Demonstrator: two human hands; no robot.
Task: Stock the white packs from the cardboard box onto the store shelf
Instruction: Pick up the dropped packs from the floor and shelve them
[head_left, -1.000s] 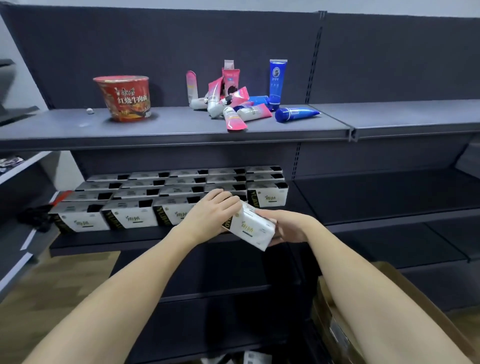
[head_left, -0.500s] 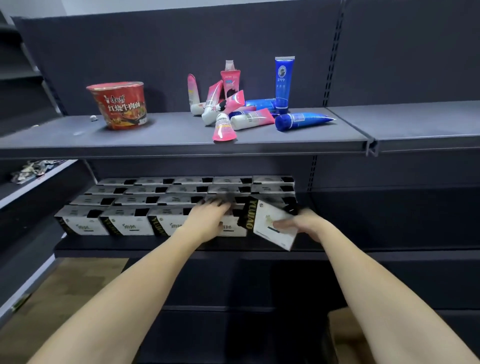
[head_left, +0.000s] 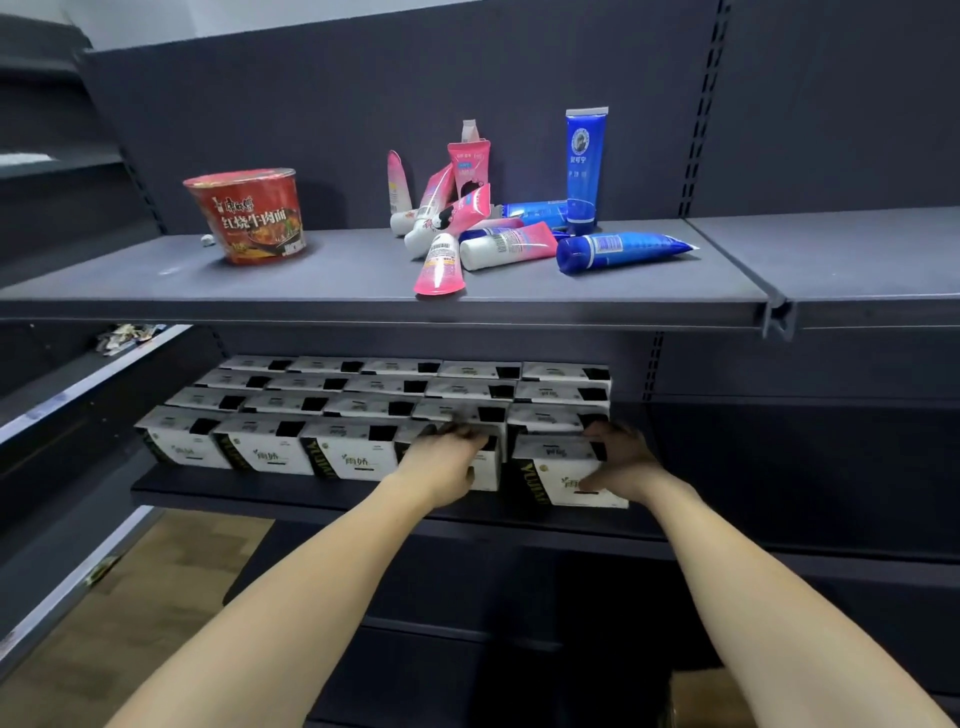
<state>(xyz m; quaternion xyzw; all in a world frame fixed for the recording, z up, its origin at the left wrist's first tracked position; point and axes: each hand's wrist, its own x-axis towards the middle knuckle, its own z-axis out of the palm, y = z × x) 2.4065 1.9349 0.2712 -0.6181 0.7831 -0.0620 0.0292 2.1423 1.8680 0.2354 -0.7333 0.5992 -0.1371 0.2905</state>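
Seating the white rectangular paper pack (head_left: 563, 470) squarely — the right hand (head_left: 621, 462) clamps its end; just left, the left hand (head_left: 447, 457) steadies the neighbouring pack (head_left: 488, 462), fingers curled over it.

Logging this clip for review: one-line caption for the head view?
Right hand seats a white pack at the front row's end on the shelf; left hand steadies its neighbour.

- White packs (head_left: 270, 451): about twenty, in four rows of five.
- Noodle cup (head_left: 248, 214): one.
- Pink tubes (head_left: 440, 265): perhaps six, some overlapping.
- Blue tubes (head_left: 621, 250): three.
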